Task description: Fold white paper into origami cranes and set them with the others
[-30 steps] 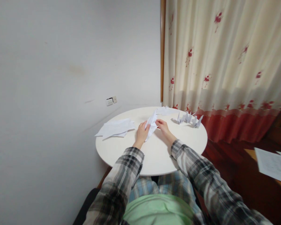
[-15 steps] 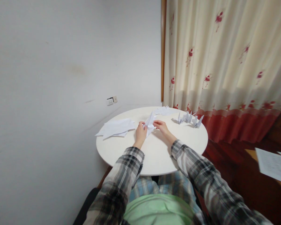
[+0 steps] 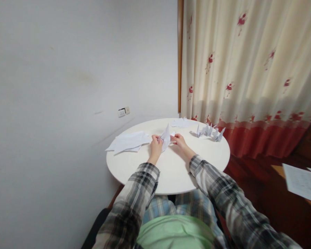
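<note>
A half-folded white paper figure [image 3: 166,138] stands pointed upward between my hands above the round white table [image 3: 171,173]. My left hand [image 3: 155,145] pinches its left side with fingers closed. My right hand [image 3: 179,141] pinches its right flap. Both arms wear plaid sleeves.
A loose stack of white sheets [image 3: 128,141] lies at the table's left. Several finished folded paper birds [image 3: 209,131] stand at the back right, more folded paper [image 3: 180,122] at the far edge. A flowered curtain [image 3: 248,76] hangs behind; printed papers [image 3: 302,182] lie on a wooden surface at right.
The paper figure has been turned more upright and narrower between my hands, and both hands have shifted slightly closer together.
</note>
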Demonstrator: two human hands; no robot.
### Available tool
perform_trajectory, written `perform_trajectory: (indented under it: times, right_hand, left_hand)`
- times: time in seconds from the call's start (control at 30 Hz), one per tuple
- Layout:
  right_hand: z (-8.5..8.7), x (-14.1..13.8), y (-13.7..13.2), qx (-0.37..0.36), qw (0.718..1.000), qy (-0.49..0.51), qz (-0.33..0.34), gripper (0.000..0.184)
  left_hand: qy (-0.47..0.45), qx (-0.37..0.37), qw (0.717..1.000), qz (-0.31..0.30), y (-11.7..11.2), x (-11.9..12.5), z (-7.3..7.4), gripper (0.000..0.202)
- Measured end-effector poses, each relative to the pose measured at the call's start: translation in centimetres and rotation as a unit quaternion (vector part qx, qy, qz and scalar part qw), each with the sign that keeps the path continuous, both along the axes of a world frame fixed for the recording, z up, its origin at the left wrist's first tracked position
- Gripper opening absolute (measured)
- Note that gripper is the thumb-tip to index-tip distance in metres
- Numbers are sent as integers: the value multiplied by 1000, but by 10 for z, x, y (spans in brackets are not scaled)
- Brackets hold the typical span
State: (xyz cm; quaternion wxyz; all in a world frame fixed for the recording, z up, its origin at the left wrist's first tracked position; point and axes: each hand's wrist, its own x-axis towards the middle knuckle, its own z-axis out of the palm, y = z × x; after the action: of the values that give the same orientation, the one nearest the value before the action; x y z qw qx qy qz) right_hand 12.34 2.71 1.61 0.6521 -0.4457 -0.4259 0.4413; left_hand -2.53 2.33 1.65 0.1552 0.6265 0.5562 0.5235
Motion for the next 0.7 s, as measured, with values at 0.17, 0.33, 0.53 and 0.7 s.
perform_trajectory:
  times: [0.17, 0.33, 0.53, 0.7]
  right_hand:
    - [-2, -1, 1, 11, 1000, 11, 24, 28]
    - [-4, 3, 1, 36, 999, 9, 32, 38]
    - [-10, 7, 6, 37, 999, -30, -3, 44]
    - [-8, 8, 9, 36, 998, -27, -40, 33]
  left_hand:
    - [-57, 43, 997, -29, 2, 0, -4, 17]
    - [-66, 41, 993, -90, 6, 1, -7, 32]
    - [-77, 71, 990, -93, 6, 2, -8, 25]
    - [-126, 94, 982, -106, 2, 2, -8, 17]
